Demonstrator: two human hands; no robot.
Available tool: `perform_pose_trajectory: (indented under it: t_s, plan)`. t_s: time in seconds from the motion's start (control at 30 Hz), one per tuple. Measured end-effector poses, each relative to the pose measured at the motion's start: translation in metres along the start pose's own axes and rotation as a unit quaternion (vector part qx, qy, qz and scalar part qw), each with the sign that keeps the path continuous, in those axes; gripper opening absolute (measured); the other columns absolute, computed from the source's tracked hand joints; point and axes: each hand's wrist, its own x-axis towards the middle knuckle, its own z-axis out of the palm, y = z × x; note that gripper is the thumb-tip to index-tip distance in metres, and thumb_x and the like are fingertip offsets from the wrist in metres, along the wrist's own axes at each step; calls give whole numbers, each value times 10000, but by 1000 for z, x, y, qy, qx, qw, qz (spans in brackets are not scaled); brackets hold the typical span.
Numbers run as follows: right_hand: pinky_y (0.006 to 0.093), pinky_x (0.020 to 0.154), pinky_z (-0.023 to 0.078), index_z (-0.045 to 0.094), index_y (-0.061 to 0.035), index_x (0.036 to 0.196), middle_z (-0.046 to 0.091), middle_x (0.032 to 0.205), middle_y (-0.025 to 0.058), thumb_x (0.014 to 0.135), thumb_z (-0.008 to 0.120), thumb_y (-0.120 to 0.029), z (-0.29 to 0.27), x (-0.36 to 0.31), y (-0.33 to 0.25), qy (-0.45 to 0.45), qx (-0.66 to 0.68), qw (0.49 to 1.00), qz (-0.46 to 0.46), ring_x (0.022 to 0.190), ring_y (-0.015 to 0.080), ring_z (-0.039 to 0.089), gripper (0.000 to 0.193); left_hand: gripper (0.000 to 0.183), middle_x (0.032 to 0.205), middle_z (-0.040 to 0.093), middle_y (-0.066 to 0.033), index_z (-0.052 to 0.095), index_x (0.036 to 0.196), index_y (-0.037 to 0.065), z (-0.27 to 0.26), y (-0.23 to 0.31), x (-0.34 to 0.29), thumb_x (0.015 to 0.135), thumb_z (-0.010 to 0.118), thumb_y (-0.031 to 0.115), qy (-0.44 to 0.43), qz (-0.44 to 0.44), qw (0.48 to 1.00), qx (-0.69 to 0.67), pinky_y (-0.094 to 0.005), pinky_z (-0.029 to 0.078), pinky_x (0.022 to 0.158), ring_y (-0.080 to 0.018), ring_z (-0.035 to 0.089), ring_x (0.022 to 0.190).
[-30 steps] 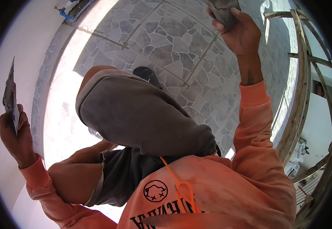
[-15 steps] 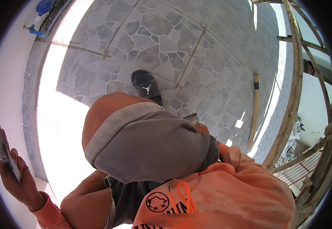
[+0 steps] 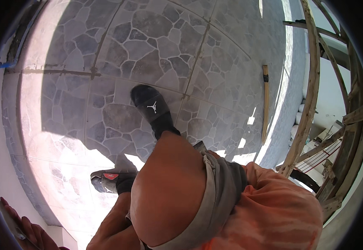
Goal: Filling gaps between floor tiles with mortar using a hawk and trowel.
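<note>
My left hand is at the lower left, beside the white wall, its fingers closed on a flat-bladed hand tool like a putty knife. The frame's dark rim hides part of both. Most of my right hand is behind my bent knee; a bit of it shows at the edge of the grey shorts. The corner of a flat grey blade sticks out by it, and its handle is out of sight. My feet, in dark slides, stand on the stone-patterned tiles.
A long straw-coloured stick or bundle with a dark band lies on the floor to the right. Beyond it stands a wooden frame of rough poles. The white wall runs along the left, with a blue pipe near the far corner.
My left hand and its tool have moved down, to the lower left edge. My knee has shifted right, and both slides now show. The view has shifted over the floor.
</note>
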Motion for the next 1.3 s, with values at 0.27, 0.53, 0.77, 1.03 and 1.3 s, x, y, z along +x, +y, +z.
perform_pose_trajectory:
  t_s: [0.27,0.53,0.77,1.03,1.3]
  plan:
    - [424,871,489,602,53,1159,680,1066,199,957,580,-453,8,8,15,-8,24,1000,-18,976,307,666,545,218,750,563,-73,557,1109,-11,29,-27,-6,979,472,141,110,56,985,122,-242,370,439,-160,493,549]
    - [423,883,489,599,49,1163,680,1063,190,962,578,-443,16,37,20,-37,80,993,-77,982,310,666,532,370,1268,638,-177,497,1339,-63,-14,-25,-36,983,559,15,70,274,671,686,-352,499,928,-236,622,1140]
    - [371,800,543,539,29,1253,673,1110,154,997,583,-327,-10,67,12,-84,394,910,-97,917,254,695,441,253,1033,659,-114,580,1142,-38,59,-58,-43,891,601,-54,23,359,478,801,-316,486,886,-207,616,958]
    - [346,632,460,534,-53,1219,667,1080,103,1046,476,-447,-103,88,27,-133,531,810,-212,844,237,681,434,301,1001,627,-125,572,1154,-20,138,-97,-55,857,624,-12,-57,421,444,789,-322,487,881,-218,598,922]
    - [361,650,460,521,-49,1314,662,1153,139,1053,477,-442,-138,108,33,-189,593,751,-222,934,293,665,473,359,1055,669,-129,590,1191,-2,169,-77,-81,838,645,-30,-32,474,345,809,-333,526,875,-244,655,941]
